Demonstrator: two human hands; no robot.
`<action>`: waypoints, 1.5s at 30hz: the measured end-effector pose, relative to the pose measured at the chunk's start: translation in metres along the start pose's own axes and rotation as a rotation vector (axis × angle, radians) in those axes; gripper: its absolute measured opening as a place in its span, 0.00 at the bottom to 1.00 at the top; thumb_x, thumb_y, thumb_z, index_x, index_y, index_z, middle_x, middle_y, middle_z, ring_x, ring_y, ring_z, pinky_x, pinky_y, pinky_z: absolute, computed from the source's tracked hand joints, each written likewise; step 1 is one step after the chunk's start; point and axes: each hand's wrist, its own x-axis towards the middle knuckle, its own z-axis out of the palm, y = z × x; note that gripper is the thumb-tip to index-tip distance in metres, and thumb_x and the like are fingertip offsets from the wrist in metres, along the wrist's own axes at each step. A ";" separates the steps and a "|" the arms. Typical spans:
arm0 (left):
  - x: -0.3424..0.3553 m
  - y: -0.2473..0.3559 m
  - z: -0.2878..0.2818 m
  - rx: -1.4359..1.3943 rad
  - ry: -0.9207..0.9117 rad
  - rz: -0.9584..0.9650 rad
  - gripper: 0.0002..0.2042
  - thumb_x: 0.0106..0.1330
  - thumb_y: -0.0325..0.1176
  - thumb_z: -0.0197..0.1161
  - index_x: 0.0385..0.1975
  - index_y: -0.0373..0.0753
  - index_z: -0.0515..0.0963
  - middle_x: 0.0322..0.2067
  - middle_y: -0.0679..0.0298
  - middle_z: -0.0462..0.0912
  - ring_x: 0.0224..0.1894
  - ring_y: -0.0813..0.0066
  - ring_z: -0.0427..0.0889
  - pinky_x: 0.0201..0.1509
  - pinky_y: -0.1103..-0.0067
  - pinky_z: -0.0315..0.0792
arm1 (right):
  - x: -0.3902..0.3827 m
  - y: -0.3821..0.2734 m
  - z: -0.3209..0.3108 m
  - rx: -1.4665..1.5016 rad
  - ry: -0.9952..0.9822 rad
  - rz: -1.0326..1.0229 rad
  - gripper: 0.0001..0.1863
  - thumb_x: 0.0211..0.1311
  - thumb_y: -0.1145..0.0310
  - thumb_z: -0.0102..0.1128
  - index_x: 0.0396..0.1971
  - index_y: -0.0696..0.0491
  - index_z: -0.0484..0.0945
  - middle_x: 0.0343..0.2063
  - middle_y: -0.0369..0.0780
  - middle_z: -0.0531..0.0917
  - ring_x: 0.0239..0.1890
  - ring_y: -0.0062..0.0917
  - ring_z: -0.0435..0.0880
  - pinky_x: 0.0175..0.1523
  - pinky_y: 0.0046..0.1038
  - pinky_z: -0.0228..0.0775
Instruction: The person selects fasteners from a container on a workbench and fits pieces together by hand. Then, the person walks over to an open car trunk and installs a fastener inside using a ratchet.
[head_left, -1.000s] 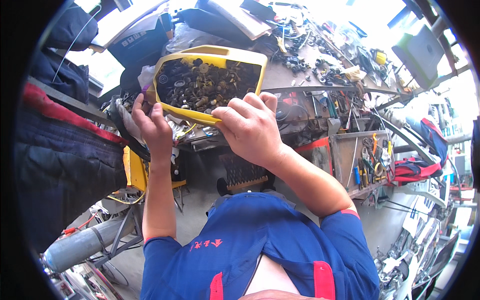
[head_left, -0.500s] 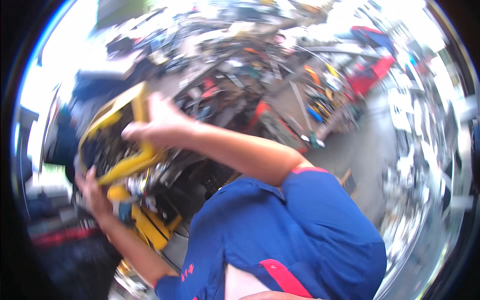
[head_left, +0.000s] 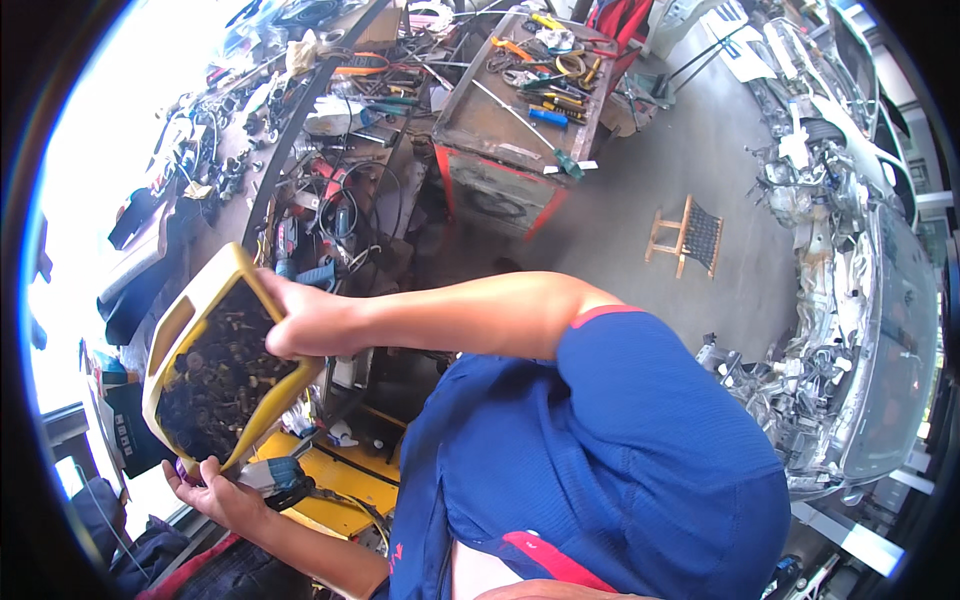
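Both hands hold up a yellow plastic bin point(head_left: 180, 325) with a slot-like opening in its side wall. Dark, worn bolts and screws point(head_left: 225, 360) lie heaped inside it. My right hand point(head_left: 305, 315) reaches across and grips the bin's right rim, thumb inside and fingers behind the wall. Supporting the near bottom corner is my left hand point(head_left: 220, 497), its thumb against the rim and its other fingers partly under the bin. A small purple patch point(head_left: 184, 470) shows between the left fingers and the bin. Just below it is a teal-and-grey power tool point(head_left: 272, 476).
A yellow cabinet top point(head_left: 345, 490) stands under my left forearm. Beyond, a bench point(head_left: 290, 140) carries cables and small parts. A tool cart point(head_left: 490, 150) holds pliers and screwdrivers. A low woven stool point(head_left: 690, 237) stands on the floor, left of a stripped car front point(head_left: 820, 330).
The bin and both hands have come lower and nearer to me. My view has turned, bringing the stool and tool cart into clear sight; the earlier picture was smeared by motion.
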 end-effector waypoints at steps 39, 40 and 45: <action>-0.270 -0.133 0.596 0.001 -0.345 -0.433 0.37 0.69 0.22 0.66 0.77 0.34 0.55 0.63 0.56 0.73 0.60 0.68 0.77 0.63 0.74 0.75 | -0.096 -0.114 -0.622 -1.115 0.560 0.014 0.23 0.58 0.71 0.60 0.56 0.56 0.84 0.44 0.51 0.90 0.48 0.41 0.91 0.56 0.34 0.81; -0.268 -0.134 0.596 0.007 -0.364 -0.435 0.38 0.70 0.22 0.66 0.77 0.35 0.54 0.63 0.56 0.73 0.61 0.68 0.77 0.63 0.74 0.76 | -0.097 -0.112 -0.622 -1.086 0.602 -0.013 0.22 0.58 0.71 0.60 0.53 0.56 0.85 0.43 0.52 0.90 0.46 0.44 0.90 0.55 0.36 0.82; -0.239 -0.141 0.600 -0.071 -0.508 -0.462 0.31 0.81 0.38 0.48 0.80 0.37 0.51 0.70 0.54 0.65 0.68 0.64 0.72 0.66 0.65 0.76 | -0.094 -0.097 -0.630 -1.022 0.703 -0.015 0.21 0.60 0.70 0.62 0.54 0.56 0.84 0.43 0.49 0.91 0.43 0.33 0.92 0.53 0.30 0.82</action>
